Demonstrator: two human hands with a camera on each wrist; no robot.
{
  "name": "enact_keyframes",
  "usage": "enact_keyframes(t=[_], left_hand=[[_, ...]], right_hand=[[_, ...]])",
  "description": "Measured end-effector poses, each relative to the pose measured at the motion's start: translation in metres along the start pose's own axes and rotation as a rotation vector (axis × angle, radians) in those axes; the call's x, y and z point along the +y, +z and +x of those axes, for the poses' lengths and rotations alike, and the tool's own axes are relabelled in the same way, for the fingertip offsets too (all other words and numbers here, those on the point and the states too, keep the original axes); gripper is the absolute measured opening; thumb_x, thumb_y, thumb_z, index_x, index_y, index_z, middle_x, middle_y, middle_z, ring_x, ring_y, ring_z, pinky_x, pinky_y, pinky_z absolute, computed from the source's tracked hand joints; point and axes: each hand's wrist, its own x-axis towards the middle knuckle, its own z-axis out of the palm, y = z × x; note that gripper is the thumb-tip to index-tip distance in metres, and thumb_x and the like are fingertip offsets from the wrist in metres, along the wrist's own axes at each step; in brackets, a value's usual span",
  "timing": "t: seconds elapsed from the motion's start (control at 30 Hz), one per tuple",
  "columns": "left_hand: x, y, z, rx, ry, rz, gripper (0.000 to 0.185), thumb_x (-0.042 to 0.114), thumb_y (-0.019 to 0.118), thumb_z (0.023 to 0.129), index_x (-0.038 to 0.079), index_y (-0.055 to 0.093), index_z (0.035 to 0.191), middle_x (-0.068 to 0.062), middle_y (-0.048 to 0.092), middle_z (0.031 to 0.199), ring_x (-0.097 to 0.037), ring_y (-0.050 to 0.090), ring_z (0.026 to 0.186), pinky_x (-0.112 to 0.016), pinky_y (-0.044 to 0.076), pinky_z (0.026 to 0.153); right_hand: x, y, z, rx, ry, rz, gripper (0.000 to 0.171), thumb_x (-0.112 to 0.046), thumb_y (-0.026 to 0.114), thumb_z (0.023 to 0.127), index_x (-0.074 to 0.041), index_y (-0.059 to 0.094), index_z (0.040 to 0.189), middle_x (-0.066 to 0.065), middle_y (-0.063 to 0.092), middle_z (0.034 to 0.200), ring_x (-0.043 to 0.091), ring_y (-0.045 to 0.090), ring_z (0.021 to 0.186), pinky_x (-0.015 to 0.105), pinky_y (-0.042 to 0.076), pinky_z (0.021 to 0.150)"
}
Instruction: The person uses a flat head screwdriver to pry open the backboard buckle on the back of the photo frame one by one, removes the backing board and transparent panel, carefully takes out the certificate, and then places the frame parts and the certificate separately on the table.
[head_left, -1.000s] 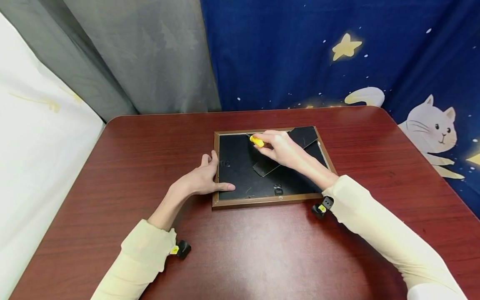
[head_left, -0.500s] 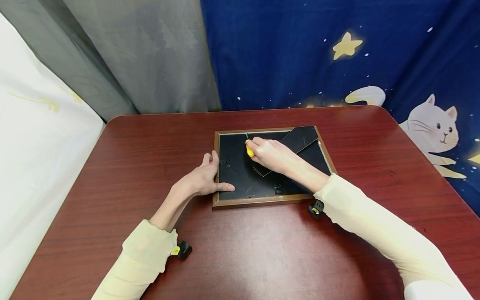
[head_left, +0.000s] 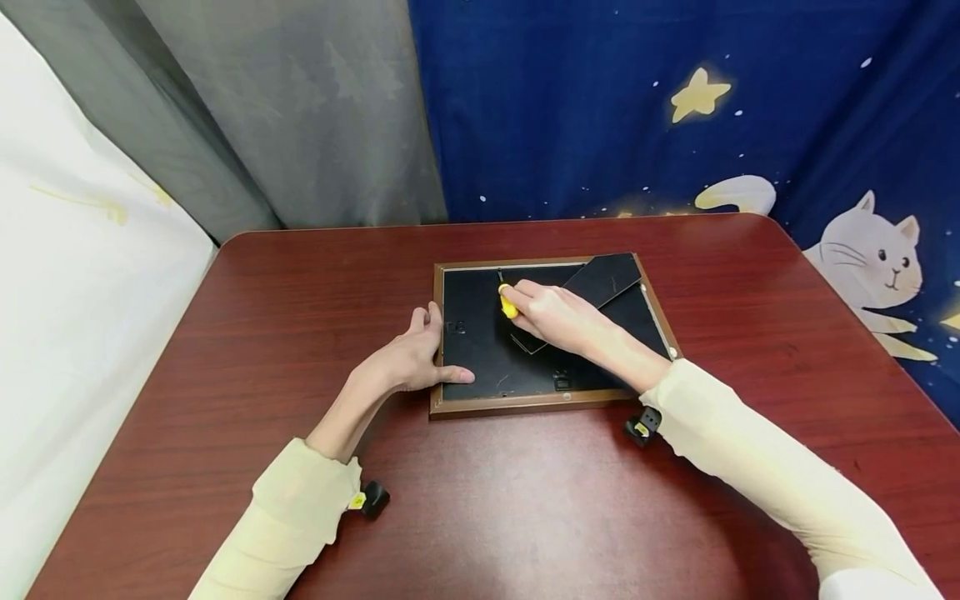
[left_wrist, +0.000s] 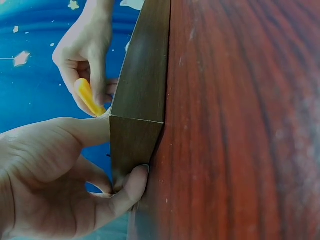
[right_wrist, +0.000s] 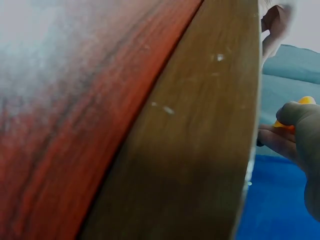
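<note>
**Two hands work on the back of a picture frame**

The red-brown wooden table (head_left: pixel 225 350) fills most of the head view. Behind it hang a grey curtain (head_left: pixel 300 108) on the far left and a blue cloth with stars and a white cat (head_left: pixel 873 250) on the far right.

The picture frame (head_left: pixel 525 403) lies face down near the middle of the table, a little to the far side. Its black backing board (head_left: pixel 480 350) faces up, and the black stand flap (head_left: pixel 607 277) lies on the far right part of it.

The left hand (head_left: pixel 408 360) holds the near left corner of the frame: the thumb lies on the backing board, and the fingers press against the outer left edge, as the left wrist view shows.

The right hand (head_left: pixel 558 317) rests over the middle of the backing board. Its fingers are curled around a small yellow tool (head_left: pixel 508 303), whose thin tip points to the far edge of the frame.
</note>
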Motion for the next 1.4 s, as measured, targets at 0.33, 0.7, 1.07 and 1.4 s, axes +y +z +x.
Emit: enact_keyframes(t=[0.33,0.7,1.07,1.4], left_hand=[[0.000,0.001,-0.001,0.006,0.008,0.005,0.127,0.056,0.077,0.085,-0.002,-0.008,0.159,-0.024,0.003,0.164,-0.041,0.051,0.131,-0.048,0.040,0.110],[-0.001,0.000,-0.001,0.007,0.024,0.010,0.127,0.056,0.077,0.085,-0.002,-0.008,0.159,-0.024,0.005,0.163,-0.039,0.052,0.129,-0.047,0.042,0.109],[0.000,-0.001,-0.001,-0.010,0.021,0.011,0.126,0.057,0.076,0.085,-0.001,-0.010,0.159,-0.023,0.005,0.164,-0.037,0.055,0.125,-0.046,0.044,0.107],[0.000,-0.002,-0.002,-0.017,0.022,0.002,0.124,0.056,0.075,0.087,0.000,-0.009,0.159,-0.022,0.004,0.164,-0.036,0.057,0.122,-0.046,0.045,0.106]], right_hand=[[0.005,0.004,-0.004,-0.010,-0.008,0.006,0.033,-0.002,0.073,0.091,0.008,0.063,0.121,0.016,0.063,0.097,0.024,0.066,0.077,0.035,0.059,0.074],[0.000,0.003,0.007,-0.006,0.013,-0.046,0.026,-0.002,0.073,0.091,0.007,0.063,0.114,0.014,0.060,0.091,0.025,0.064,0.073,0.036,0.058,0.067],[0.007,-0.007,0.027,0.007,0.038,-0.010,0.010,-0.002,0.069,0.092,0.003,0.061,0.096,0.013,0.057,0.085,0.024,0.062,0.070,0.037,0.057,0.063],[0.029,-0.028,0.058,-0.085,0.162,0.169,0.006,-0.003,0.063,0.094,0.002,0.064,0.095,0.014,0.061,0.087,0.026,0.058,0.077,0.037,0.054,0.072]])
